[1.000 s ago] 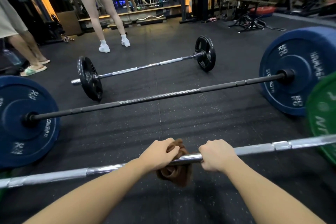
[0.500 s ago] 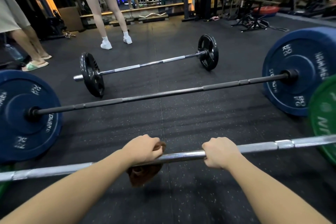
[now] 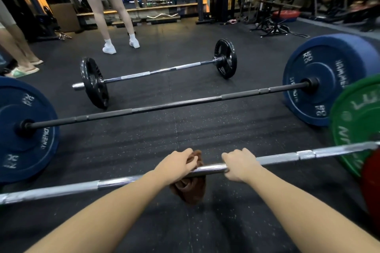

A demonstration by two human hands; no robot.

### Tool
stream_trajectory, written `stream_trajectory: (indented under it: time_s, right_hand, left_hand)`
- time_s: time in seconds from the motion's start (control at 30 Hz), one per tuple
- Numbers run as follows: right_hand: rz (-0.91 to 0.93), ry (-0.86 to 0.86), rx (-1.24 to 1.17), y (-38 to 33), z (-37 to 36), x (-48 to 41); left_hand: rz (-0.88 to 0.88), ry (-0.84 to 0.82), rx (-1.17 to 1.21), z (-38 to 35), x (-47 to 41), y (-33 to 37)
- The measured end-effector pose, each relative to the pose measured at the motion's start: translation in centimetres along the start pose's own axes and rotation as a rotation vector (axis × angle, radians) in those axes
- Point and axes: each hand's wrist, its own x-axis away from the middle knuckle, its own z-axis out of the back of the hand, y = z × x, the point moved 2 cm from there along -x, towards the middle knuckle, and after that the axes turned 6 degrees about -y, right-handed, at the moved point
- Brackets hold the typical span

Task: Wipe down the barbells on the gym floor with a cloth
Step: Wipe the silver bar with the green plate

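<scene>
The left hand (image 3: 176, 165) has its fingers curled over a brown cloth (image 3: 191, 188), clamping it round the shaft of the nearest barbell (image 3: 277, 159). Half a second ago this hand and the cloth sat further toward the bar's left end. They have now slid back to the middle, close beside the right hand (image 3: 239, 165). The right hand has kept its place, wrapped round the bare steel to steady it. That reads as a back-and-forth wiping stroke over the centre section, so the outer lengths of this shaft likely still need a pass.

The cloth is soft and bunched, and its loose end hangs below the bar. The shaft is bright chrome, smooth at the centre with duller knurled bands further out, and it runs right into a green bumper plate (image 3: 357, 129).

Beyond it on the speckled black rubber floor (image 3: 205, 129) lies the middle barbell (image 3: 178, 104), matte black between thick blue bumper plates (image 3: 329, 80). Further off is the far barbell (image 3: 164, 70), slim and silvery with thin black iron plates (image 3: 94, 82). No cloth or hand touches either.
</scene>
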Motion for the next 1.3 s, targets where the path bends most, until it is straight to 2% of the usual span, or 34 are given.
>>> stream_trajectory:
  time_s: [0.07, 0.2, 0.3, 0.43, 0.6, 0.7, 0.9, 1.07, 1.3]
  right_hand:
    - [-0.016, 0.005, 0.019, 1.5, -0.1, 0.8]
    - [-0.170, -0.031, -0.001, 6.8, -1.2, 2.9]
    - [-0.220, -0.031, -0.027, 6.8, -1.6, 3.1]
    - [-0.255, -0.006, -0.024, 6.2, -1.5, 2.6]
    - [-0.260, 0.001, -0.015, 6.2, -1.2, 2.5]
    - [-0.264, 0.005, -0.032, 6.3, -1.3, 2.7]
    - [-0.243, -0.037, -0.061, 6.5, -1.3, 2.6]
    - [-0.241, -0.038, -0.046, 6.7, -1.6, 2.3]
    - [-0.239, -0.011, 0.004, 6.7, -2.0, 2.2]
  left_hand:
    - [0.024, 0.003, -0.032, 0.8, 0.9, -2.0]
    - [0.104, -0.038, -0.117, 2.2, 2.6, -5.9]
    - [0.151, -0.050, -0.130, 2.5, 2.9, -6.5]
    - [0.099, -0.060, -0.119, 1.5, 0.7, -3.7]
    - [-0.030, -0.040, -0.124, -1.1, -3.1, 5.3]
    - [-0.043, -0.010, -0.123, -2.3, -4.2, 8.8]
    - [-0.050, -0.025, -0.017, -1.1, -2.0, 5.2]
    - [-0.039, 0.035, -0.003, -0.7, 0.0, 1.5]
    - [-0.026, 0.018, -0.049, -1.5, -2.0, 3.2]
